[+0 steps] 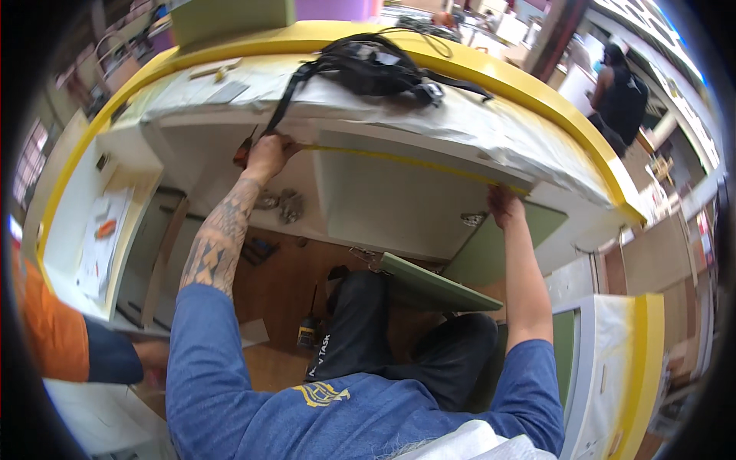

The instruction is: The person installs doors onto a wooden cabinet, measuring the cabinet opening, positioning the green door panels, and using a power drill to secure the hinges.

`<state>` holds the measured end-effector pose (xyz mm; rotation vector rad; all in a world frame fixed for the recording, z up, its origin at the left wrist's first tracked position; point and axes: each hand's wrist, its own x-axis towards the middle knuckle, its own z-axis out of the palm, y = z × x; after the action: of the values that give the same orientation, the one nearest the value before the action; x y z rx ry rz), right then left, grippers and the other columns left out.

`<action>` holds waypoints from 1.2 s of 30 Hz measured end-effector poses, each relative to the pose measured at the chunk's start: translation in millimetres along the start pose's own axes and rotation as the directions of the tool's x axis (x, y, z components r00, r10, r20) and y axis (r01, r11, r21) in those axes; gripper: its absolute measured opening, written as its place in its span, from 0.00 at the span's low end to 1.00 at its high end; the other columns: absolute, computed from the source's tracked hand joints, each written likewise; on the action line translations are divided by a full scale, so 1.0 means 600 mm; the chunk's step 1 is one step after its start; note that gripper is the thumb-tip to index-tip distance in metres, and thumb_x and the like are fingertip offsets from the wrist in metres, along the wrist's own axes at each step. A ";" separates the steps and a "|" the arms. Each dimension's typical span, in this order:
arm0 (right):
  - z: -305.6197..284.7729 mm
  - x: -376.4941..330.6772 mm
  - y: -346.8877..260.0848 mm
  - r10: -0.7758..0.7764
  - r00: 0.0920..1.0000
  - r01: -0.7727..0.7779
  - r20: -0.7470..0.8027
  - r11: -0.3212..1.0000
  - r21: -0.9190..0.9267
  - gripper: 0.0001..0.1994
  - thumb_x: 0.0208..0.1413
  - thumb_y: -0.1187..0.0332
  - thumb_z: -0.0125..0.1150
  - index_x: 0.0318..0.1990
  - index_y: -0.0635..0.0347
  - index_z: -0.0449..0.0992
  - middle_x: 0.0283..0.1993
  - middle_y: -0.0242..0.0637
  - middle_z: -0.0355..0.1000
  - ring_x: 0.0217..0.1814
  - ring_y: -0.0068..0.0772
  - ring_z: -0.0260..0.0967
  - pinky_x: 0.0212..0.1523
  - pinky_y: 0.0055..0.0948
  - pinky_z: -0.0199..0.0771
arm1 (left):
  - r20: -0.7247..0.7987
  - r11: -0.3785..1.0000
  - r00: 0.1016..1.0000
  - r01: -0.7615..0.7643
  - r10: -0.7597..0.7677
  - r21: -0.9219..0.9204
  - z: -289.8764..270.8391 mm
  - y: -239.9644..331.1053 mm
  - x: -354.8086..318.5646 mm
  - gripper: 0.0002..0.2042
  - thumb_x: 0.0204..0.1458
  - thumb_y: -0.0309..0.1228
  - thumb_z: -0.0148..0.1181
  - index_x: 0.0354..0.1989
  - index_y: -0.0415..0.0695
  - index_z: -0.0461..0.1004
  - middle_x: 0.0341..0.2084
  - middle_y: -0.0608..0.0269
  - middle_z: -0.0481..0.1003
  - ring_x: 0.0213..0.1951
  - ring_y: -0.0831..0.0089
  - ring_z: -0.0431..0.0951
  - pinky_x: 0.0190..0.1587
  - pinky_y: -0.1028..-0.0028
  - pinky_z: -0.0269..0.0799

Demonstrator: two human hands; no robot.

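Note:
A yellow tape measure blade is stretched along the underside of the counter's front edge, between my two hands. My left hand is closed at the blade's left end, with a small orange and black case showing beside it. Over at the right end, my right hand is closed on the blade, fingers partly hidden. Close to that hand stands a green door panel, tilted outward. Another green panel sticks out above my legs.
Black straps and a bag lie on the covered countertop, which has a curved yellow edge. A bottle stands on the brown floor by my leg. At left is a person in an orange top; another person stands far right.

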<state>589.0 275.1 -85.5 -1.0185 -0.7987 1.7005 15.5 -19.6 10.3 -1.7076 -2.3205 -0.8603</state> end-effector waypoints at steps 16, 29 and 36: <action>0.000 0.014 -0.001 0.052 0.996 -0.049 0.072 0.998 -0.038 0.11 0.64 0.55 0.71 0.47 0.47 0.81 0.42 0.27 0.80 0.41 0.27 0.74 0.48 0.30 0.77 | -0.061 0.983 0.981 -0.182 0.182 0.015 0.017 -0.062 0.008 0.12 0.61 0.44 0.66 0.42 0.50 0.88 0.38 0.52 0.82 0.48 0.50 0.80 0.53 0.54 0.76; -0.001 0.003 -0.017 0.024 0.998 -0.023 0.053 0.999 -0.033 0.12 0.65 0.57 0.69 0.51 0.48 0.80 0.47 0.30 0.78 0.46 0.30 0.73 0.52 0.32 0.79 | -0.016 0.989 0.990 -0.144 0.144 -0.030 0.022 -0.058 0.022 0.12 0.61 0.45 0.66 0.41 0.51 0.88 0.38 0.51 0.81 0.48 0.51 0.79 0.53 0.52 0.76; -0.003 0.007 -0.021 0.033 0.996 -0.028 0.088 0.998 -0.057 0.10 0.66 0.59 0.67 0.50 0.45 0.79 0.45 0.27 0.77 0.45 0.28 0.71 0.52 0.29 0.75 | 0.017 0.994 0.995 -0.101 0.102 -0.035 0.012 -0.053 0.020 0.14 0.61 0.47 0.66 0.41 0.51 0.89 0.39 0.52 0.81 0.48 0.51 0.80 0.53 0.54 0.77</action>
<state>594.6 283.2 -76.6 -1.0032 -0.8958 1.7686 -16.0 -12.0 -1.9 -1.8365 -2.2207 -0.8734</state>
